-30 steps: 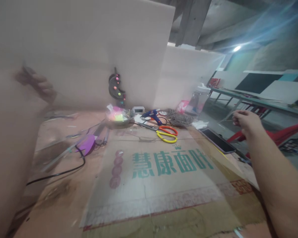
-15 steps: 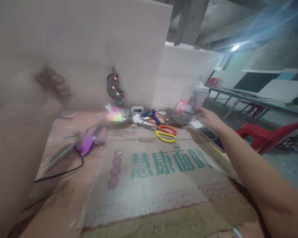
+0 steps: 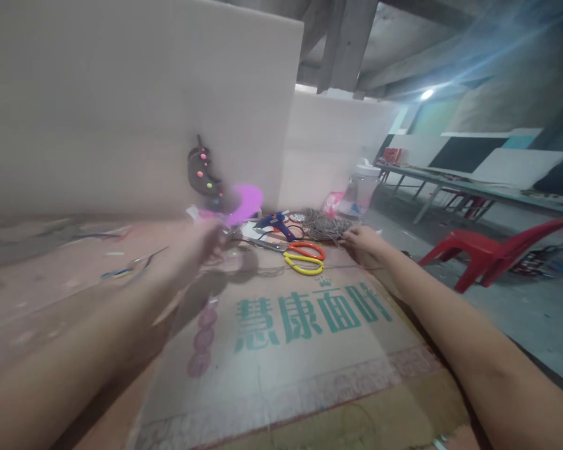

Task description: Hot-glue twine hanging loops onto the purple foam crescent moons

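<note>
My left hand (image 3: 213, 244), smeared by motion, is closed on a purple crescent-shaped piece (image 3: 248, 203) that sticks up above its fingers. Behind it is a bowl with pale and pink contents, largely hidden. My right hand (image 3: 362, 242) has its fingertips pinched together at the right end of a grey twine bundle (image 3: 326, 225); what they grip, if anything, cannot be made out. Between the hands lie scissors (image 3: 304, 259) with one red and one yellow handle. A blue glue gun (image 3: 279, 225) rests just beyond them.
A printed cardboard sheet (image 3: 309, 369) covers the table's middle. On the wall hangs a dark crescent ornament (image 3: 201, 172) with coloured balls. A clear jar with a white lid (image 3: 363, 190) stands at the back right. A red chair (image 3: 492, 250) is beyond the table.
My left hand has come down from the upper left to the table's back, and the purple piece has risen off the table with it. My right hand has moved slightly left and down, towards the twine.
</note>
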Motion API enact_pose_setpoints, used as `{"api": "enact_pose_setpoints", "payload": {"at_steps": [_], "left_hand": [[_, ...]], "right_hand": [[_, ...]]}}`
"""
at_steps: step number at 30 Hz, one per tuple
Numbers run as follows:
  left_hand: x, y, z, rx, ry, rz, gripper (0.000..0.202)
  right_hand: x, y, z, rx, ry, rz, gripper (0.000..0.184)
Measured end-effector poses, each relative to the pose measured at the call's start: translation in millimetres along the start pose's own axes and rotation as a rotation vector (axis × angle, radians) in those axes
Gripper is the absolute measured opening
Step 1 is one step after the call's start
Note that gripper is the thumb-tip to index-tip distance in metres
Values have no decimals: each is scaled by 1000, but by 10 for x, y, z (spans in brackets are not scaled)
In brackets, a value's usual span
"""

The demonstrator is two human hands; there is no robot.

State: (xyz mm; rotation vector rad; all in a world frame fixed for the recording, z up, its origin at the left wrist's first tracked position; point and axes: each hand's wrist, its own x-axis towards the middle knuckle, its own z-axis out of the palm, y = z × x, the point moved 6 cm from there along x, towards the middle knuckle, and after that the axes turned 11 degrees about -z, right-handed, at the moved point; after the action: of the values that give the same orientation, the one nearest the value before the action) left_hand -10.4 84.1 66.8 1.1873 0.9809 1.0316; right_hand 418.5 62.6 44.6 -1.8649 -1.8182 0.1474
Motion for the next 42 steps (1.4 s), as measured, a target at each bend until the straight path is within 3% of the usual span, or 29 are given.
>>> {"api": "enact_pose_setpoints", "payload": {"at_steps": [4,7,13,22,26,30,32,34,35,37,40,42], "left_hand": [[-30,-472,249,52,-73,-130,25],[-37,-653,279,102,-94,-182,28],[-42,-725,287,130,-116,-160,30],[-80,-695,317,104,-118,-135,31],[-77,-698,318,124,-121,-135,31],[-68,-705,327,138,-126,-144,31],[-68,-704,331,138,-119,-151,32],[-72,-700,338,144,-118,-152,32],[-75,-700,338,146,-115,-154,32],[-79,-705,333,142,-113,-156,32],[-75,-722,315,131,-116,-154,32],[-66,-740,306,126,-126,-159,32]], "right_hand": [[21,-182,-273,203,132,-53,36],[9,-440,-403,338,192,-120,41],[-101,-960,-472,628,299,-253,41],[-355,-1387,-828,621,388,-442,36],[-432,-1402,-979,681,385,-466,30],[-563,-1351,-1167,768,240,-504,30],[-639,-1355,-1173,637,-7,-512,37],[-705,-1309,-1050,395,-329,-475,46],[-708,-1241,-982,267,-426,-427,48],[-596,-1059,-894,67,-378,-295,43],[-292,-790,-794,-102,-33,-107,36],[-67,-672,-617,-135,10,-47,37]]}}
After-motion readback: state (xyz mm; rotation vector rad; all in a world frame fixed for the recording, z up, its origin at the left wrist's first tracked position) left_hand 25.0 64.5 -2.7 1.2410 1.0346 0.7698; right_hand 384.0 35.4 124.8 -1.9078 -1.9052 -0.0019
